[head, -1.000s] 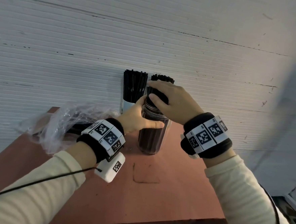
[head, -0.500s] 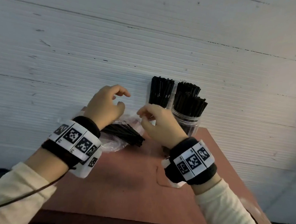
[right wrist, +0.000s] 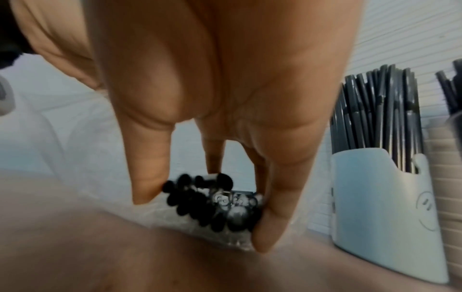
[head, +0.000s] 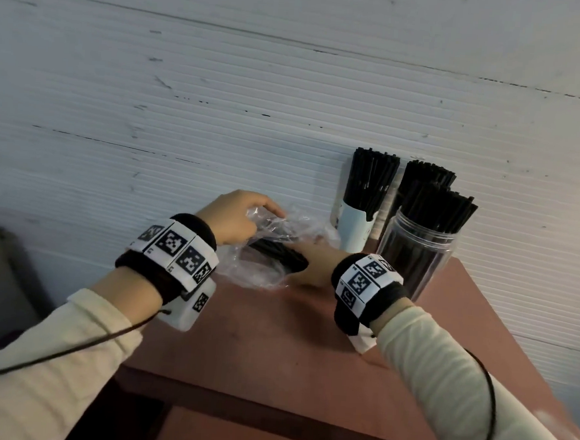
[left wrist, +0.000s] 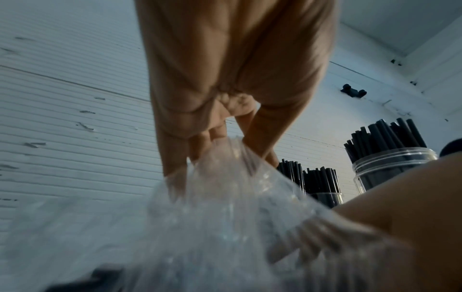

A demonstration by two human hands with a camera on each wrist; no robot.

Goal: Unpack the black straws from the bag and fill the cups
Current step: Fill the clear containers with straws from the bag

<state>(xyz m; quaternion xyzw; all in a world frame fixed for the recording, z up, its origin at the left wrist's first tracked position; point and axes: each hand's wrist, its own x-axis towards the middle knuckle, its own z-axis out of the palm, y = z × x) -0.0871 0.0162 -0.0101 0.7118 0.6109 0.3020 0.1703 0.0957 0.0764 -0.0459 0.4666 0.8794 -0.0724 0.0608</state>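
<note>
Two hands work at the clear bag (head: 266, 249): left hand (head: 234, 216) pinches its plastic; right hand (head: 313, 266), just beside, clamps the black straws (right wrist: 212, 201) inside. Filled cups (head: 416, 252) stand right.

Reddish-brown table (head: 272, 349) set against a white ribbed wall. At its far right corner, standing upright and close together: a clear jar (head: 416, 256), a white cup (head: 353, 227) and a third holder behind, mostly hidden, all packed with black straws. Left of these, a crumpled clear bag (head: 264, 269) holding more straws.
</note>
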